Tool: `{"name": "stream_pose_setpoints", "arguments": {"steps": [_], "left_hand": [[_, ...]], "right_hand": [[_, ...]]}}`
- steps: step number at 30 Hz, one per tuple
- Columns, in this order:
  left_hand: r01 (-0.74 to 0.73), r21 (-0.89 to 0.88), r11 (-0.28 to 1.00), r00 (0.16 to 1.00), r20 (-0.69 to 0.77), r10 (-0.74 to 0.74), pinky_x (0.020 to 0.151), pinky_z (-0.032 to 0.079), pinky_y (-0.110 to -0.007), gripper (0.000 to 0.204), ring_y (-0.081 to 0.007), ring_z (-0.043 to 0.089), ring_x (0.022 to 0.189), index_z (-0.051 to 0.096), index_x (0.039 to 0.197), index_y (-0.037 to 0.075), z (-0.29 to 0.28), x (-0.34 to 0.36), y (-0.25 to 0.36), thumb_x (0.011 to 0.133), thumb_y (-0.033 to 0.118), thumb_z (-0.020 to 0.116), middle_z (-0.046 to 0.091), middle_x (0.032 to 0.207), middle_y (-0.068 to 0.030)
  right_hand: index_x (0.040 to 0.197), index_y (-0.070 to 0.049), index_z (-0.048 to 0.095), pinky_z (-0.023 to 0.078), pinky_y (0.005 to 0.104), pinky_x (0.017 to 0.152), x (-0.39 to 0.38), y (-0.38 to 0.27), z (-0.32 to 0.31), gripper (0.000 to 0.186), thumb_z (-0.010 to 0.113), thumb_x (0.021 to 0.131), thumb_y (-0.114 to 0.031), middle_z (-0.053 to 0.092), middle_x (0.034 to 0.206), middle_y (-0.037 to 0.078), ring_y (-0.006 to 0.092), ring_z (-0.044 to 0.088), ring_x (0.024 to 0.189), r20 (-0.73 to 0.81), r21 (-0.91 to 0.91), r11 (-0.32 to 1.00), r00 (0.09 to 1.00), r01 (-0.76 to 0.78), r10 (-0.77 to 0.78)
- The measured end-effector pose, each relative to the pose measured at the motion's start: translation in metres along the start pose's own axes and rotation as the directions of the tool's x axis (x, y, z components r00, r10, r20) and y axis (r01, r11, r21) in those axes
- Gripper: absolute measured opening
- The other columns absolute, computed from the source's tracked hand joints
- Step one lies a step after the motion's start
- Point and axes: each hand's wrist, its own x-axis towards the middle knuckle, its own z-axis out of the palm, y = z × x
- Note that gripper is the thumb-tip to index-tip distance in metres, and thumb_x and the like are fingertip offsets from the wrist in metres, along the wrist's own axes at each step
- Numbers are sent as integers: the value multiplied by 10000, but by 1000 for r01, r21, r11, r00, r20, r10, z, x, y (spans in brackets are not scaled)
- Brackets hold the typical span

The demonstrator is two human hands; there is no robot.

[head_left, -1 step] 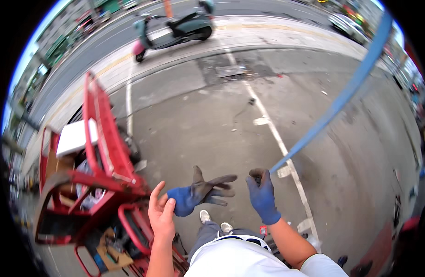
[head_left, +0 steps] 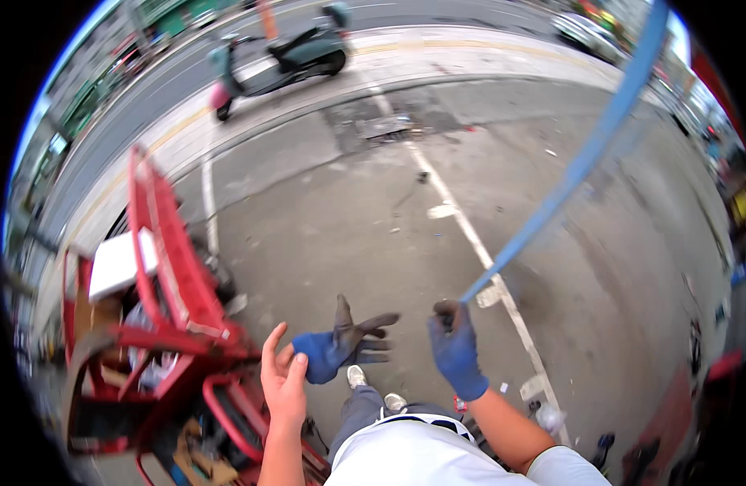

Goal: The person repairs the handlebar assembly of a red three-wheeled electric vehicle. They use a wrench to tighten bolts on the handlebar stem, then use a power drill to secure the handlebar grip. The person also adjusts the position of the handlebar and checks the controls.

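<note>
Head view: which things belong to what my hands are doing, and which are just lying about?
Seemingly in use:
- loose glove, its cuff in the left hand
- matching blue glove, worn on the right hand
- perhaps the blue strip, contact unclear

Just around:
- red cart
- white slab
- scooter

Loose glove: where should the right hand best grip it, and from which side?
The loose glove looks best gripped by its dark fingers, from the right: they spread out toward the gloved right hand, while the bare left hand occupies its blue cuff.
</note>
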Motion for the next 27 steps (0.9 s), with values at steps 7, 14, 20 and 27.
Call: {"name": "stream_pose_setpoints", "arguments": {"steps": [7, 14, 20, 27], "left_hand": [[-104, 314, 944, 619, 763, -185, 762, 493, -299, 597, -186, 584, 882, 296, 1480, 68, 131, 69, -28, 1013, 410, 442, 618, 1146, -171], [-334, 247, 910, 117, 968, -221, 799, 521, -399, 453, -363, 641, 960, 352, 1364, 13, 257, 57, -50, 999, 258, 461, 612, 1140, -252], [-882, -128, 454, -276, 921, -275, 762, 517, -500, 328, -460, 606, 891, 459, 1135, -34, 374, 32, -99, 808, -22, 479, 631, 1008, -257], [-243, 226, 943, -543, 774, -325, 988, 454, -323, 440, -254, 632, 1110, 584, 1238, -34, 607, -13, -97, 820, -94, 459, 678, 1152, -116]], "right_hand": [[962, -51, 594, 496, 393, 672, -2, 4, -22, 202, 649, 890, -231, 634, 868, 142, 311, 633, 772, 204, -33, 998, 977, -57, 63], [930, -64, 670, 492, 385, 641, -30, 43, -110, 144, 610, 895, -190, 680, 836, 109, 278, 655, 718, -303, -69, 904, 872, -422, 384], [951, -24, 661, 467, 266, 673, -36, 104, -197, 151, 622, 917, -166, 631, 790, 11, 81, 555, 721, -465, 509, 843, 767, -176, 442], [876, -72, 655, 484, 354, 702, -28, 138, -320, 122, 649, 849, -191, 644, 773, 108, 248, 634, 728, -308, 195, 944, 897, -268, 318]]}}
